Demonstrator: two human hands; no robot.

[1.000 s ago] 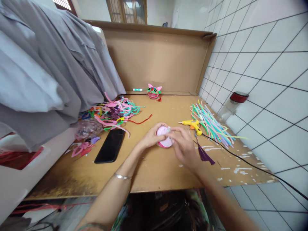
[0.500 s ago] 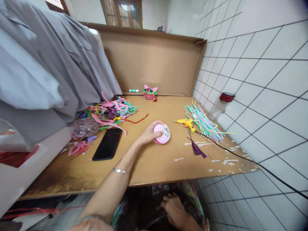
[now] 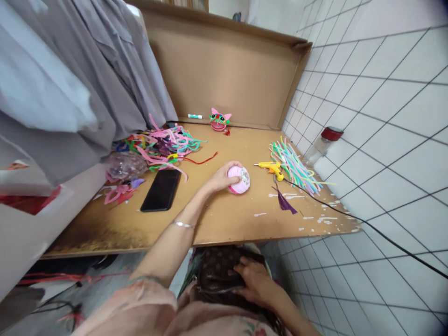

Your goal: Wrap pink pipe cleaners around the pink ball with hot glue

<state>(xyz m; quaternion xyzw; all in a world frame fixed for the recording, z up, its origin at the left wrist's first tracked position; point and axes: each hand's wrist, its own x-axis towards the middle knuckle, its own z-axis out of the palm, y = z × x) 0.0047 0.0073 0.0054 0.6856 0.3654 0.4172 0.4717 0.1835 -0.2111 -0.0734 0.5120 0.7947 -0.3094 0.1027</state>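
My left hand (image 3: 221, 177) rests on the wooden table (image 3: 224, 219), its fingers curled round a pink ball-shaped craft piece (image 3: 240, 179) with a glittery patch on its right side. My right hand (image 3: 255, 281) is down in my lap below the table's front edge, fingers spread flat on a dark brown patterned bag (image 3: 219, 273). A yellow glue gun (image 3: 270, 167) lies to the right of the pink piece, with a purple tassel (image 3: 284, 203) in front of it.
A black phone (image 3: 161, 189) lies left of my left hand. Tangled pipe cleaners (image 3: 164, 149) are heaped at the left, straight ones (image 3: 294, 165) at the right. A pink cat-face figure (image 3: 220, 120) and a marker (image 3: 194, 116) sit by the cardboard back wall. Grey cloth (image 3: 70, 84) hangs left.
My right hand left the pink piece and dropped below the table onto the bag in my lap. My left hand stays on the pink piece. The view tilted downward.
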